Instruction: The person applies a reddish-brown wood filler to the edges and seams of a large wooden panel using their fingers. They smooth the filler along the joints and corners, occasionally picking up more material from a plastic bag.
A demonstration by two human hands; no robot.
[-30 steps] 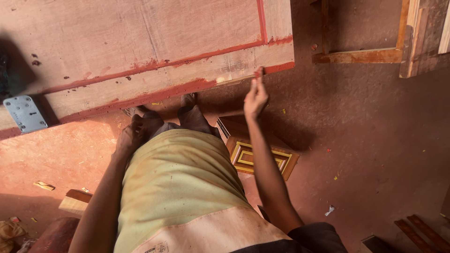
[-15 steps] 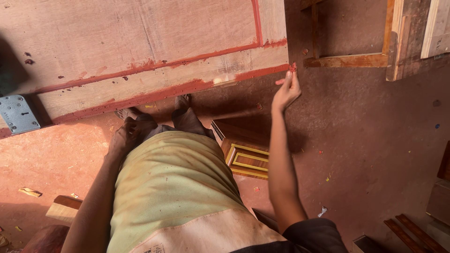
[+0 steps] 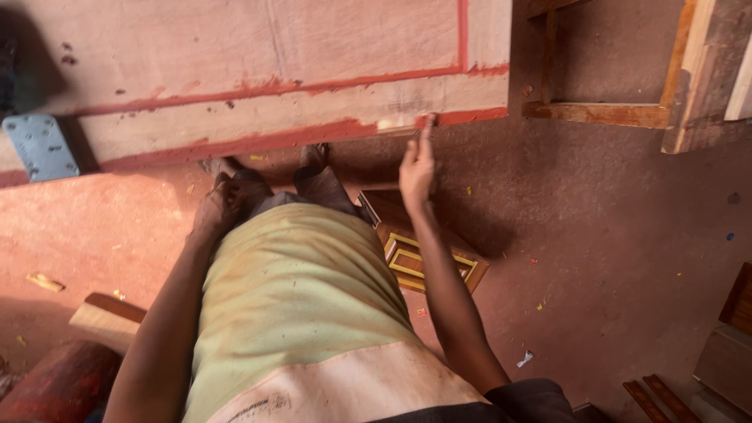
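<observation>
I see a small pale brush [image 3: 395, 123] lying along the red-painted lower edge of the wooden panel [image 3: 258, 59], long axis roughly level, its free end pointing left. My right hand [image 3: 417, 166] sits just below and right of it, fingers pressed together pinching its right end. My left hand [image 3: 213, 211] hangs loosely curled by my thigh.

Right hand [image 3: 417, 166] raised, fingers pinched; left hand [image 3: 213, 210] lowered.

head view | worn on head | faces steeply down over torso | near | floor [image 3: 611, 258] below
</observation>
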